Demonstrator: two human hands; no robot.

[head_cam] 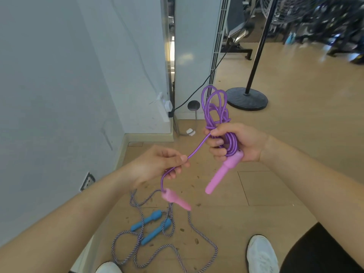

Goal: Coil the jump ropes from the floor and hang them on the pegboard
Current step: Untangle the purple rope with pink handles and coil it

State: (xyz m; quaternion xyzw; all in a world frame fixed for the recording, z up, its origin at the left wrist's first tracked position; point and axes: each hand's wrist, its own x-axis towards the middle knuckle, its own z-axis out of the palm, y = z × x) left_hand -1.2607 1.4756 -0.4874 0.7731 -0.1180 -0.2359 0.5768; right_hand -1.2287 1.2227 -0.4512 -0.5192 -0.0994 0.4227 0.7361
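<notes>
My right hand [236, 142] grips a bundle of purple jump rope [213, 107]; its loops stick up above my fingers and one pink handle [222, 174] hangs below my palm. A free stretch of the same rope runs down-left to my left hand [159, 164], which pinches it between thumb and fingers. The second pink handle [175, 200] dangles under that hand. On the wooden floor below lies a striped blue-and-white rope [189, 219], uncoiled, with two blue handles [155, 225] side by side. No pegboard is in view.
A white wall [59, 95] stands close on the left, with a socket and a black cable at its corner. A fan stand's round black base [247, 99] sits on the floor ahead. Gym machines fill the far right. My white shoes [262, 255] are at the bottom.
</notes>
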